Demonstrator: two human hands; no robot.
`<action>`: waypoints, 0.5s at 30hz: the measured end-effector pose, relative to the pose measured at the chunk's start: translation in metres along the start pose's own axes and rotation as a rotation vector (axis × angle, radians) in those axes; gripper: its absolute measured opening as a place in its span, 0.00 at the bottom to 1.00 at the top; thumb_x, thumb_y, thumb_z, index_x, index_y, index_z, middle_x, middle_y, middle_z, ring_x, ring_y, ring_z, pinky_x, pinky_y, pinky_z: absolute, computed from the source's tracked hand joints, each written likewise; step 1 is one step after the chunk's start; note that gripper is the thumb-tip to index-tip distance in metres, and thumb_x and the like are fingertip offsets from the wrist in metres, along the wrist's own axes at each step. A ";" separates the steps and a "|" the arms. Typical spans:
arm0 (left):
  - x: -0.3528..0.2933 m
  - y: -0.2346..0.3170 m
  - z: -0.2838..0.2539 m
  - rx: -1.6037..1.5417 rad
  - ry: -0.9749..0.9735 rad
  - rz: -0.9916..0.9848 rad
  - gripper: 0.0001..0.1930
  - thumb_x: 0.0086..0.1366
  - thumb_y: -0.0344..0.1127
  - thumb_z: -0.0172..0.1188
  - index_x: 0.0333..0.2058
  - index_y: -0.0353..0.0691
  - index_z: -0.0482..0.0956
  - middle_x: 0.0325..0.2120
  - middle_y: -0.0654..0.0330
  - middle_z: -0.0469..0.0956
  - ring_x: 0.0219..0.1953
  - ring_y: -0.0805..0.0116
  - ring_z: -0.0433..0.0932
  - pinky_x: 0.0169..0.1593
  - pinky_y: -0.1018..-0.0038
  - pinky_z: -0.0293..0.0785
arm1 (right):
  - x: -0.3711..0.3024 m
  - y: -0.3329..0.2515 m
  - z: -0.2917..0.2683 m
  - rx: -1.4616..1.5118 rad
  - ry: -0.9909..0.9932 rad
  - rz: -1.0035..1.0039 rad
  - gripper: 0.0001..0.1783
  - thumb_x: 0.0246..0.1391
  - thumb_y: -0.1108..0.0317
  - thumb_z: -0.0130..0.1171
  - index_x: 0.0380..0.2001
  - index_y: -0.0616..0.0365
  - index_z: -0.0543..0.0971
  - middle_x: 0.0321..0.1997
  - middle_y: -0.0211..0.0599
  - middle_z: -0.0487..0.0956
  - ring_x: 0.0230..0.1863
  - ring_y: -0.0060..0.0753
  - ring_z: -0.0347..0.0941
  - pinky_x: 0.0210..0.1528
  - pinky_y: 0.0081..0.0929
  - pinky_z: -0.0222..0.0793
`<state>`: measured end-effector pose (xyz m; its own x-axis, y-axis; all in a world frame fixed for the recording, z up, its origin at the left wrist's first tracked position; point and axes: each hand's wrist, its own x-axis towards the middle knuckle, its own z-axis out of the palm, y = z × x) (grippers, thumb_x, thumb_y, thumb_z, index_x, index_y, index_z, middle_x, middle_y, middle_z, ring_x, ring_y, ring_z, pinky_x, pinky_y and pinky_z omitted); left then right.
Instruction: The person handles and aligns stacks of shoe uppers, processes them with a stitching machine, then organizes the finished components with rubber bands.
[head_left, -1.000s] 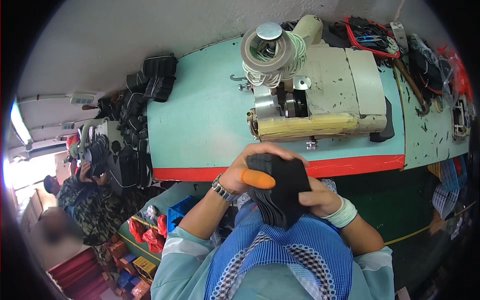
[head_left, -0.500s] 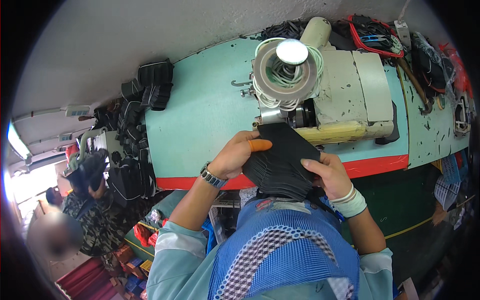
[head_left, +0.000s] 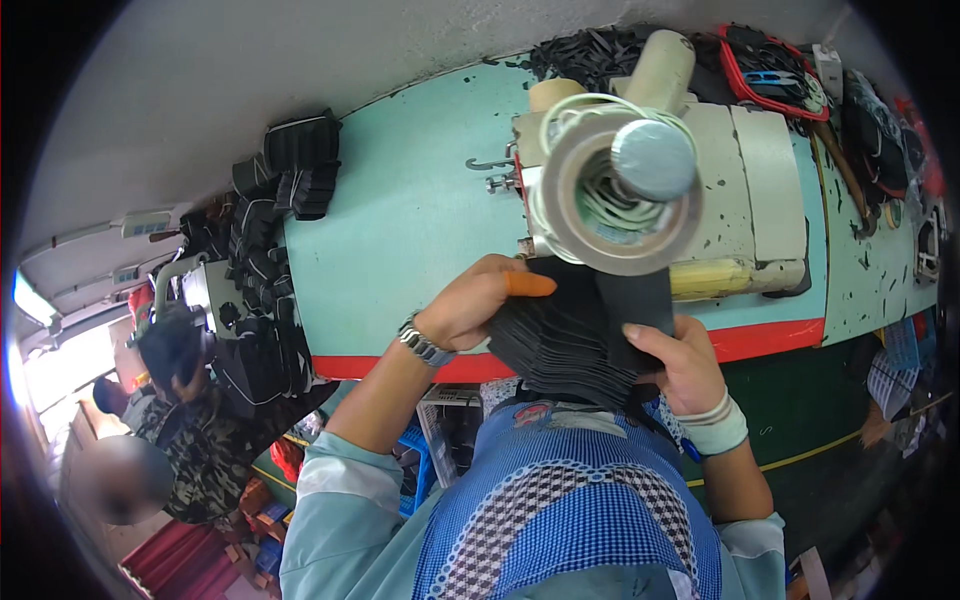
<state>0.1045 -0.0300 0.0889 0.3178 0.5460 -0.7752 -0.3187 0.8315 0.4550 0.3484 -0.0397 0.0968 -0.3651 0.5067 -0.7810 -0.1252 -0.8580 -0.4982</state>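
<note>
Bundles of dark material [head_left: 303, 148] lie at the far left corner of the pale green table [head_left: 400, 220]. The left hand [head_left: 465, 308] grips the left side of a fanned stack of black pieces [head_left: 560, 335], thumb in an orange cover [head_left: 530, 285] on top, other fingers mostly hidden. The stack is held over the middle of the red front edge [head_left: 765, 338], before the cream machine [head_left: 720, 180]. The right hand [head_left: 690, 368] clasps the stack's right side, thumb on top, fingers partly hidden. A red tray [head_left: 735, 75] sits near the far right corner
</note>
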 end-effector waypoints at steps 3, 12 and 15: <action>0.003 -0.009 0.005 0.050 0.069 0.034 0.13 0.64 0.31 0.53 0.38 0.23 0.75 0.34 0.52 0.79 0.31 0.70 0.81 0.34 0.78 0.78 | -0.010 -0.006 -0.001 0.091 -0.008 -0.031 0.16 0.50 0.71 0.58 0.39 0.74 0.75 0.38 0.43 0.79 0.35 0.29 0.77 0.37 0.24 0.75; -0.004 0.010 0.010 0.157 0.067 0.009 0.14 0.65 0.33 0.53 0.39 0.22 0.75 0.33 0.54 0.79 0.32 0.75 0.79 0.35 0.81 0.75 | -0.013 -0.003 0.001 0.099 0.019 -0.087 0.15 0.50 0.73 0.57 0.39 0.74 0.75 0.37 0.42 0.78 0.36 0.28 0.76 0.40 0.24 0.73; -0.002 -0.004 0.000 0.105 0.045 0.047 0.15 0.64 0.33 0.53 0.41 0.22 0.73 0.32 0.54 0.79 0.32 0.75 0.79 0.34 0.82 0.75 | -0.012 0.000 0.006 0.108 0.039 -0.146 0.15 0.49 0.73 0.57 0.39 0.74 0.75 0.37 0.41 0.78 0.36 0.28 0.76 0.41 0.24 0.73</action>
<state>0.1048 -0.0349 0.0887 0.2634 0.5817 -0.7696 -0.2366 0.8124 0.5330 0.3471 -0.0464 0.1080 -0.3006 0.6273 -0.7185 -0.2728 -0.7784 -0.5654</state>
